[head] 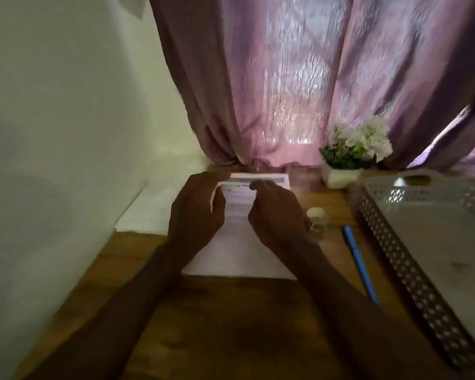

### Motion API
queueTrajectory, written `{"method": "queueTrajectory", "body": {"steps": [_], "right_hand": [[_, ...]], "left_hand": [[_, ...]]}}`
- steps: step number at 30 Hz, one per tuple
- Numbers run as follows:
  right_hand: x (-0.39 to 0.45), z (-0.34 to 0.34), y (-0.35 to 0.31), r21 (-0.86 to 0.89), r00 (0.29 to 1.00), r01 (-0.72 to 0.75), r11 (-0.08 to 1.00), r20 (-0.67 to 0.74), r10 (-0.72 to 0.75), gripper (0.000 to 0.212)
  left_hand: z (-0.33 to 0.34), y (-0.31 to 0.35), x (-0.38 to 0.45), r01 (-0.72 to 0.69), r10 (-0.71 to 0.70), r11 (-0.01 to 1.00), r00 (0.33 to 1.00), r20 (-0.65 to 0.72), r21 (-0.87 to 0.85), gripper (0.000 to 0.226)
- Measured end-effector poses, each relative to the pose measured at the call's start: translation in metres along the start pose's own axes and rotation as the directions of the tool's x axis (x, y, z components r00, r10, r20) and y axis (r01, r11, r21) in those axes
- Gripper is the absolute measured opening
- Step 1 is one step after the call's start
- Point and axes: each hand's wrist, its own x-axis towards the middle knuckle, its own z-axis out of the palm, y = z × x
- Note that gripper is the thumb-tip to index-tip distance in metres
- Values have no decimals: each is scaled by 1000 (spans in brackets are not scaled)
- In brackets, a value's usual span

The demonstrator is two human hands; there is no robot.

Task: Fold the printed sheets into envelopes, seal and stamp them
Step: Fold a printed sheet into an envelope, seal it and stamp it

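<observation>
A printed sheet (237, 250) lies on the wooden desk (231, 325) in front of me, with more printed sheets (272, 179) under it at the far end. My left hand (196, 212) pinches the sheet's far left corner and lifts it off the pile. My right hand (279, 212) rests on the sheet's right side, fingertips on the far edge near the printed heading. White envelopes (146, 212) lie to the left against the wall.
A small round stamp or pot (316, 219) and a blue pen (359, 263) lie right of the sheet. A white perforated tray (412, 264) fills the right side. A white flower pot (340, 174) stands at the back before a purple curtain (299, 78).
</observation>
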Motion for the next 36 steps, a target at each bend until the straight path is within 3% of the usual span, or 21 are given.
{"method": "queueTrajectory", "body": {"steps": [3, 6, 10, 18, 21, 25, 31, 36], "right_hand": [[-9, 18, 4, -56, 999, 40, 998, -12, -41, 29], [-14, 22, 2, -140, 996, 80, 987, -14, -83, 27], [-13, 18, -2, -157, 995, 95, 983, 24, -92, 23], [-20, 7, -3, -213, 993, 117, 970, 41, -110, 23], [-20, 4, -4, -208, 993, 110, 972, 62, -100, 22], [-19, -2, -6, -228, 988, 79, 970, 150, -45, 21], [-16, -7, -4, -215, 969, 44, 976, 248, 11, 17], [-15, -15, -6, -257, 931, 34, 966, 360, 63, 34]], "left_hand": [[-1, -11, 4, -45, 49, 997, 997, -53, 65, 29], [-12, -13, 8, 92, -87, 995, 989, -123, 34, 28], [-11, -13, -1, 266, -266, 960, 964, -9, 89, 26], [2, -4, -12, 234, -309, 889, 941, 138, 394, 43], [4, -7, -11, 266, -355, 861, 925, 138, 433, 48], [7, -8, -12, 283, -356, 865, 928, 108, 415, 44], [9, -10, -8, 374, -404, 899, 909, 102, 226, 34], [9, -2, -7, 489, -494, 869, 866, 77, 71, 37]]}}
